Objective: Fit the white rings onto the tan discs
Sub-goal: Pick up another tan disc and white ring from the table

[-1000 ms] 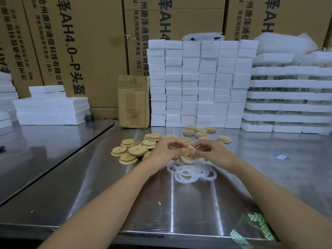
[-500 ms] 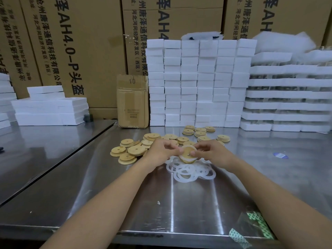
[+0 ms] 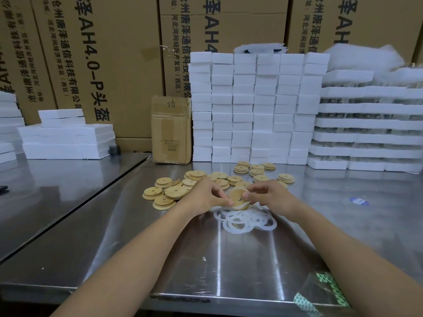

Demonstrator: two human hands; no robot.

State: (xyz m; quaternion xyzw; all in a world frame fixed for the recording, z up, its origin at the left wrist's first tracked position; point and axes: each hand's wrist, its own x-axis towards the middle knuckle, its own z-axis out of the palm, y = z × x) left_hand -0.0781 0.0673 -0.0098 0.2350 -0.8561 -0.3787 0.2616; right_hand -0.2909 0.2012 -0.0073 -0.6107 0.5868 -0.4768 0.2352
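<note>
- Two bare hands met over the middle of the brushed-steel bench (image 3: 229, 259). The left hand (image 3: 203, 196) and the right hand (image 3: 273, 195) each pinched the same round tan disc (image 3: 237, 195) between thumb and fingers, and held it just above the bench.
- One thin white flat ring (image 3: 243, 205) lay along the lower rim of that held disc. It looked only partly seated, and whether it ran all the way round could not be told.
- The step in hand, as I judged it, was working this ring over the disc's edge.
- The next move would call for walking the fingers round the rim to press the rest of the ring down evenly. The finished disc could then be set aside and a fresh ring picked up.
- Loose white rings (image 3: 242, 221) lay in an overlapping heap directly beneath the hands, on the side of the near edge. There were about eight, though the overlap ruled out an exact count.
- Scattered tan discs with centre holes (image 3: 163, 193) lay to the left of the hands. There were roughly a dozen, and some lay on top of others.
- About eight more stacked tan discs (image 3: 256, 172) sat toward the far edge, just before the wall of white foam blocks (image 3: 256, 106).
</note>
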